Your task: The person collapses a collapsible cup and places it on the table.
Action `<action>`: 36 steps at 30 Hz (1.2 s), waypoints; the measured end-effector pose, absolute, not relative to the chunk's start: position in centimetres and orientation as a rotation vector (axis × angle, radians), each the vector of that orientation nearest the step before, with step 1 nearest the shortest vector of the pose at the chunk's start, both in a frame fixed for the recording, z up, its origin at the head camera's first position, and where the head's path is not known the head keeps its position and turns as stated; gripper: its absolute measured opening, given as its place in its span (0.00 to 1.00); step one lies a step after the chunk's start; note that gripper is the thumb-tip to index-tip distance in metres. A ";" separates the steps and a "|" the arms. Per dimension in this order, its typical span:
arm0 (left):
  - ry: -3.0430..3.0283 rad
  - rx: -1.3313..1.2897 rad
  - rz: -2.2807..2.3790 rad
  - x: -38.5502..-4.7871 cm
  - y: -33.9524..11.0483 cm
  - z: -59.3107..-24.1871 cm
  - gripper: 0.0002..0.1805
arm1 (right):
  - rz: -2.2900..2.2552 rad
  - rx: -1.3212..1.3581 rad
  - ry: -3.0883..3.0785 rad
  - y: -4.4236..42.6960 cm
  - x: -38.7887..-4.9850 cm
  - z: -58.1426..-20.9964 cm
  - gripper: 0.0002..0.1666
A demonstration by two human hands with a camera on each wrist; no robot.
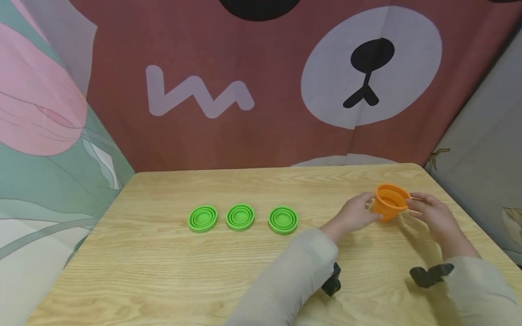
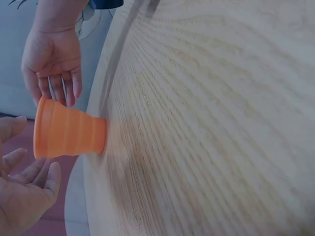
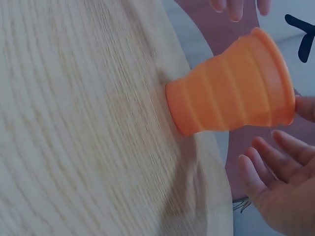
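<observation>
An orange collapsible cup [image 1: 390, 204] stands upright and extended at the table's right side, its ribbed wall showing in both wrist views. On its left is my left hand [image 1: 355, 214], fingers spread and loosely bent close around the cup; in the left wrist view that hand [image 2: 27, 189] appears slightly apart from it. Across the cup, my right hand [image 1: 436, 217] has a fingertip at the rim, its other fingers loosely extended. From the right wrist, the cup [image 3: 231, 86] has the right hand's fingers [image 3: 283, 164] beside it, not wrapped around it.
Three green collapsible cups, pressed flat, lie in a row left of the hands: left one [image 1: 202, 218], middle one [image 1: 240, 217], right one [image 1: 283, 220]. The wooden table [image 1: 163, 271] meets a printed curtain [image 1: 269, 136] at the back.
</observation>
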State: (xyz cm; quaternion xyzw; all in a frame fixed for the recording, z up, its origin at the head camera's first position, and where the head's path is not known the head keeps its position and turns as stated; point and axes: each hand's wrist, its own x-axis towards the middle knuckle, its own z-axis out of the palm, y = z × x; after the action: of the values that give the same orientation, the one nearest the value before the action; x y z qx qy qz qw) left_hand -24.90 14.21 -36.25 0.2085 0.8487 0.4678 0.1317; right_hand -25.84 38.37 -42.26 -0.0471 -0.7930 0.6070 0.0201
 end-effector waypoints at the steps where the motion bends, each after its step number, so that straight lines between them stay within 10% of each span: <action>1: 2.470 0.604 1.348 -25.0 14.3 -36.2 0.29 | 1.891 -0.106 -2.478 37.9 -25.5 -41.6 0.28; 36: 2.387 0.380 1.778 -25.2 13.1 -36.7 0.16 | 1.622 0.118 -2.679 30.7 -21.9 -37.4 0.38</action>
State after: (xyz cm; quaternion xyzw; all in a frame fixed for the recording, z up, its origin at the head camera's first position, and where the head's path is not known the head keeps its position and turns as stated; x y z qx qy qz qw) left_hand -25.22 13.11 -36.73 0.1264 0.7936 0.5911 0.0703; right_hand -21.93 30.72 -37.41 0.0376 -0.8549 0.5174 0.0037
